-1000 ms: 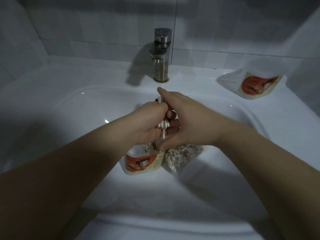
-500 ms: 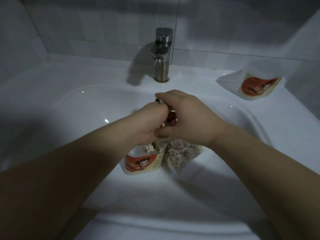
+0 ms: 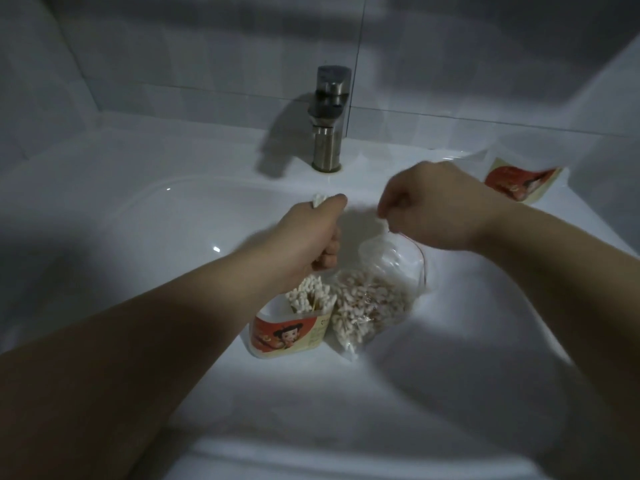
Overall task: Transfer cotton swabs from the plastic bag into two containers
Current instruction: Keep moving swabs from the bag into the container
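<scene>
In the white sink basin (image 3: pixel 145 223) a clear plastic bag (image 3: pixel 391 271) lies open, full of cotton swabs (image 3: pixel 367 303). Beside it on the left stands a white container (image 3: pixel 287 337) with a red cartoon label, holding upright swabs (image 3: pixel 308 299). My left hand (image 3: pixel 311 237) hovers above that container and grips a bundle of swabs; their white tips (image 3: pixel 319 199) stick out past my thumb. My right hand (image 3: pixel 429 209) pinches the bag's rim and holds its mouth up. A second labelled container (image 3: pixel 519 185) lies on the counter at the far right.
A steel faucet (image 3: pixel 329 119) stands behind the basin at the middle. Grey tiled walls close in the back and both sides. The basin's front rim (image 3: pixel 346 462) runs along the bottom of the view.
My hands were clasped together over the bag and container; now they have parted. The left hand came away leftward with a bundle of swabs, the right moved rightward holding the bag's rim.
</scene>
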### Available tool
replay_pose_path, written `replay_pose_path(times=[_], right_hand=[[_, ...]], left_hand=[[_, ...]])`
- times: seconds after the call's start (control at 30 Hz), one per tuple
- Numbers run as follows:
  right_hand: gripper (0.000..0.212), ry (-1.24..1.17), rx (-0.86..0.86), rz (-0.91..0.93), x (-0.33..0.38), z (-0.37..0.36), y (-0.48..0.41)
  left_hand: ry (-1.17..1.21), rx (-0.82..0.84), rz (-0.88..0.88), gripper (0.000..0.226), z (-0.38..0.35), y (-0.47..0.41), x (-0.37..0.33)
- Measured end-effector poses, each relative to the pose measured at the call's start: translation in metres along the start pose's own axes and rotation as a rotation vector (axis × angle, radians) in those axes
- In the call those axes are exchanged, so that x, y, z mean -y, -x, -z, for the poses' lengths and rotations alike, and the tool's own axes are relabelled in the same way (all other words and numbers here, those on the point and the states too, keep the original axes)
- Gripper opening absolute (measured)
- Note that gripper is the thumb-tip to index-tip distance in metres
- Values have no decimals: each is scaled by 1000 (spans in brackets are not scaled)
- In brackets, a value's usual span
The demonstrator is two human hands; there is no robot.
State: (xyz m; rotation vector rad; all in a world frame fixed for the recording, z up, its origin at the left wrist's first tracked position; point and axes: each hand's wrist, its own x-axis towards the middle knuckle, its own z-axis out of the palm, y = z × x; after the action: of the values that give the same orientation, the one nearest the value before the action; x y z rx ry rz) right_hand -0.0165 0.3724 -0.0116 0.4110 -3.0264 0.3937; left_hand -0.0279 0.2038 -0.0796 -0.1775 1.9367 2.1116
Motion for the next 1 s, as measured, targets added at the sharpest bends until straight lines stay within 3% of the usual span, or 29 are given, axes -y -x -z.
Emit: replay_pose_path(times=[0.13, 0.3, 0.4, 0.53, 0.7, 1.0], right_hand=[[24, 167, 217, -7, -4, -14, 1], [15, 181, 210, 6, -12, -41, -2], [29, 125, 196, 39, -16, -45, -3], [32, 107, 283, 105, -10, -47, 4], [26, 33, 440, 92, -7, -42, 9], [27, 105, 363, 171, 0, -54, 11]], left_hand=[[-247, -39, -93, 36, 0, -2, 6], [-427, -11, -183, 35, 2, -4, 12], [-524, 21, -179, 40, 1, -1, 13], [-425, 93, -101, 32, 1, 0, 15], [-381, 106, -92, 41, 4, -4, 17], [-354, 68, -81, 49, 3, -4, 15]])
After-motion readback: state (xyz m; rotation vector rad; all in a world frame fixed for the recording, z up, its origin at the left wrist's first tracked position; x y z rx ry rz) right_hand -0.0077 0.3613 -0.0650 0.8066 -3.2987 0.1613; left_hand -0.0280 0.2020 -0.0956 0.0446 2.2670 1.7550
